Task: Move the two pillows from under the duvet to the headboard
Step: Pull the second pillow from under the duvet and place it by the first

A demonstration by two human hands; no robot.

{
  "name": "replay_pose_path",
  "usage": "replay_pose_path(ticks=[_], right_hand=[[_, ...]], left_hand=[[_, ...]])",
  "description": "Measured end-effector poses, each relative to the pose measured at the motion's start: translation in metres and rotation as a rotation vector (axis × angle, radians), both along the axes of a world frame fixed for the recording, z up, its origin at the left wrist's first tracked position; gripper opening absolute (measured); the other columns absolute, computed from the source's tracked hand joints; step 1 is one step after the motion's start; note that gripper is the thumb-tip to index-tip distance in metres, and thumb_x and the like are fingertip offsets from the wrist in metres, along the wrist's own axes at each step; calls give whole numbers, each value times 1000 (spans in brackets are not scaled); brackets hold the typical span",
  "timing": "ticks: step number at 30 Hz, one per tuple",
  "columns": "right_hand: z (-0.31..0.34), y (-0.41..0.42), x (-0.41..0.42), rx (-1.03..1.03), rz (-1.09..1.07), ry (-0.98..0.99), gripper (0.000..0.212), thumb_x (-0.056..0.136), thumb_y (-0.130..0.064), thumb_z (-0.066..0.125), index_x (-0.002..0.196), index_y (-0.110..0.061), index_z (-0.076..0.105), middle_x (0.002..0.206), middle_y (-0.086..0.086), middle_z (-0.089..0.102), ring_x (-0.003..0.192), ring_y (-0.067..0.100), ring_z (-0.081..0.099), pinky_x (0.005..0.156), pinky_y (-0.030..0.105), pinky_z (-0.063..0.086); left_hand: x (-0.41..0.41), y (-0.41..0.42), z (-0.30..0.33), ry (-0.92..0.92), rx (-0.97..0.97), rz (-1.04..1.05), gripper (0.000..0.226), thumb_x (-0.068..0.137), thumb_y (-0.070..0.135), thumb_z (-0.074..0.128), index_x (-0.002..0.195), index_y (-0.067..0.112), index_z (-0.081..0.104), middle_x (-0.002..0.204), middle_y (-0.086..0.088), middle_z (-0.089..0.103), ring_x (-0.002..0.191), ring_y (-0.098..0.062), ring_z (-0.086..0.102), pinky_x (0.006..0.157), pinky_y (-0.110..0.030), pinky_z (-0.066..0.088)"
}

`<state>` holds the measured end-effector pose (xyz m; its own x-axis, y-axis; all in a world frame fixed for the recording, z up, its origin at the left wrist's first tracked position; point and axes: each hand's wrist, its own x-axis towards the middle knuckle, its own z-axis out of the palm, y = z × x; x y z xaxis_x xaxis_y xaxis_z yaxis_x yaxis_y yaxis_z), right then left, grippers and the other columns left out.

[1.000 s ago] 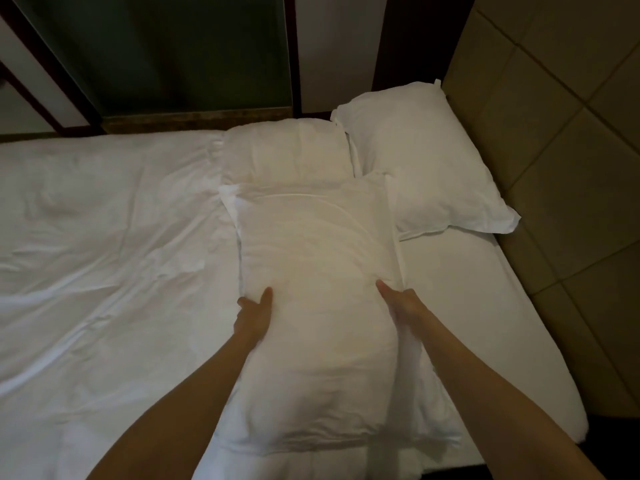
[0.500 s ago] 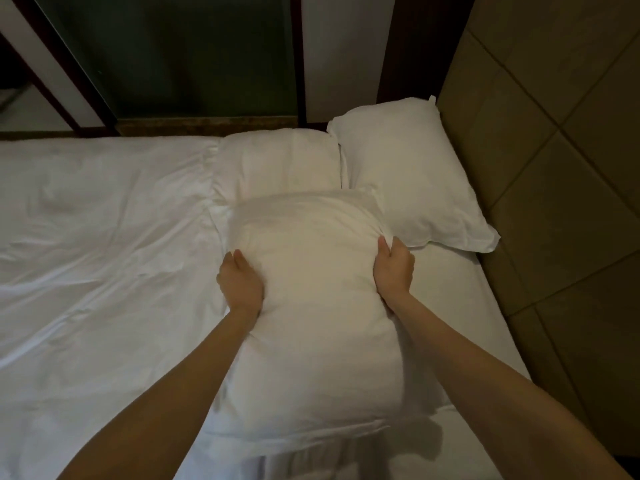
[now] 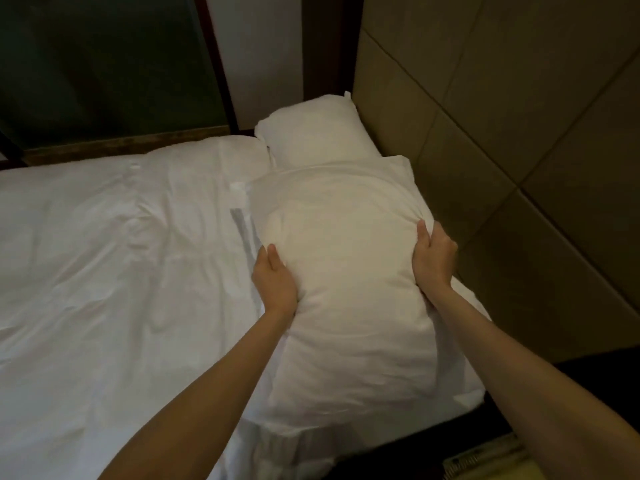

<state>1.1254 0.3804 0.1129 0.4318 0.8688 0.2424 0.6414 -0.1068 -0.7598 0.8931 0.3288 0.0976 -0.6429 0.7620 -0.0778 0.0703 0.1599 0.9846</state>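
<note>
Both hands hold the near pillow (image 3: 346, 271), which lies lengthwise on the right side of the bed (image 3: 457, 382), just beside the padded headboard (image 3: 485, 150). The left hand (image 3: 275, 284) has its grip closed on the pillow's left edge, thumb on top. The right hand (image 3: 433, 258) bunches the fabric of the right edge in its grip (creases fan out from the fingers). The pillow's far end overlaps a second pillow (image 3: 311, 140) in the far corner. The duvet (image 3: 104, 254) covers the left.

no legible text or labels
</note>
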Motion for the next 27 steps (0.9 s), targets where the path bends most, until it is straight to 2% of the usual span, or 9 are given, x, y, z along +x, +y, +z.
replay_pose_path(ticks=[2,4,7,8,10,17,22,24,27], right_hand=[[-14,-10,28,-116,-67,-114,44,99,-42,34,107,-6,56,100,18,67,92,37,63,82,48,52],[-32,-19,54,-311,-99,-271,39,99,-39,34,114,-7,51,109,18,64,99,38,60,87,47,46],[-62,-36,82,-752,54,-459,45,96,-32,41,137,-15,33,138,16,41,123,38,40,100,52,30],[-69,-43,89,-878,113,-485,51,95,-32,42,142,-19,27,145,15,32,129,38,32,103,54,26],[-85,-52,93,-980,211,-452,57,94,-35,43,145,-24,22,151,12,23,135,38,24,106,55,22],[-120,-77,89,-970,237,-295,53,94,-40,44,141,-23,28,147,11,30,130,36,30,102,51,26],[-130,-65,93,-795,136,-208,41,94,-32,48,131,-14,42,137,15,41,124,35,39,99,50,30],[-132,-52,96,-720,91,-163,38,93,-32,50,124,-11,45,132,16,43,121,36,41,98,50,32],[-134,-28,96,-640,27,-120,49,91,-36,53,132,-11,42,134,17,43,123,36,40,98,51,32]], left_hand=[[26,-11,-20,-11,-68,-80,41,102,31,33,120,5,59,122,-11,63,110,-22,57,98,-29,41],[42,-21,-50,54,-288,-229,39,102,25,34,128,4,53,127,-16,59,116,-28,55,96,-28,40],[45,-40,-90,15,-678,-529,48,97,15,40,144,6,34,141,-19,48,125,-36,49,105,-41,41],[47,-45,-97,13,-765,-570,51,96,14,40,145,4,30,144,-21,43,128,-37,47,107,-43,40],[49,-52,-102,58,-819,-593,52,98,14,37,147,2,25,150,-22,34,134,-37,39,110,-41,35],[46,-41,-111,128,-744,-548,52,98,20,35,148,9,26,150,-20,33,135,-35,36,111,-39,29],[44,-26,-124,158,-664,-480,46,97,17,35,141,5,37,144,-19,44,130,-34,43,107,-39,34],[44,-17,-130,165,-577,-411,42,98,18,35,138,7,44,139,-18,50,126,-34,48,109,-43,37],[45,-2,-136,151,-366,-291,34,100,17,36,128,10,54,125,-17,59,115,-30,56,105,-45,42]])
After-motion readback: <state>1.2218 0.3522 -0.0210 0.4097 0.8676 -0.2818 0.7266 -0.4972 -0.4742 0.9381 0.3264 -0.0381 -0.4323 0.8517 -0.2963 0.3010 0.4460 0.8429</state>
